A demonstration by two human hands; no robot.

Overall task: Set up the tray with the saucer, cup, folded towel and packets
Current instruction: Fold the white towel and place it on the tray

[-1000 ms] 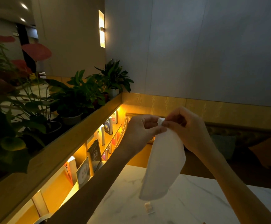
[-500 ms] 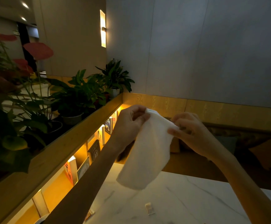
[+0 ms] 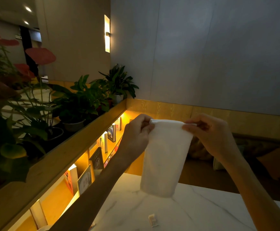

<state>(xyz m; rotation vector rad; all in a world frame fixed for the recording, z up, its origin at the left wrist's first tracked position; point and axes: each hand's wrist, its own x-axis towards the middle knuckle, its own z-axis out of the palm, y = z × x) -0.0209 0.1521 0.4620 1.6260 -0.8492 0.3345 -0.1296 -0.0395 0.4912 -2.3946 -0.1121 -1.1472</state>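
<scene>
A white towel (image 3: 164, 157) hangs in the air above the marble table (image 3: 194, 212), folded lengthwise into a hanging strip. My left hand (image 3: 135, 134) pinches its top left corner and my right hand (image 3: 209, 132) pinches its top right corner, so the upper edge is stretched flat between them. A small white packet (image 3: 153, 220) lies on the table below the towel. The tray, saucer and cup are out of the frame.
A wooden ledge (image 3: 55, 164) runs along the left with potted plants (image 3: 79, 104) on top and lit bookshelves (image 3: 95, 162) under it. Beyond the table's far edge are a dim bench and cushions (image 3: 277, 160). A grey wall rises behind.
My hands, pinched together at the towel's top a second ago, have moved apart and spread the upper edge wide. The towel now hangs straight instead of slanting left.
</scene>
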